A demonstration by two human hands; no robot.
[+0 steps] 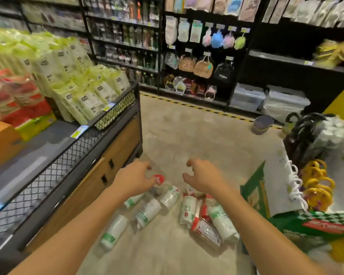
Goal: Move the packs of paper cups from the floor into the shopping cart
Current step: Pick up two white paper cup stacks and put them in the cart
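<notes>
Several packs of paper cups lie scattered on the beige floor below my arms: white-and-green packs (pixel 148 212), (pixel 114 232), (pixel 188 209), (pixel 222 223) and a red-printed pack (pixel 206 232). A pack with a red end (pixel 158 180) lies just under my left hand. My left hand (pixel 135 180) and my right hand (pixel 204 176) both reach forward over the pile, fingers spread and curled, holding nothing. No shopping cart is plainly visible; the frame is motion-blurred.
A mesh-sided display bin (pixel 72 155) with green and red packages stands at left. A green carton (pixel 286 221) with a white bag stands at right beside yellow rings (pixel 318 185). Black shelves (pixel 197 56) line the back; a grey bucket (pixel 262 125) sits on the floor.
</notes>
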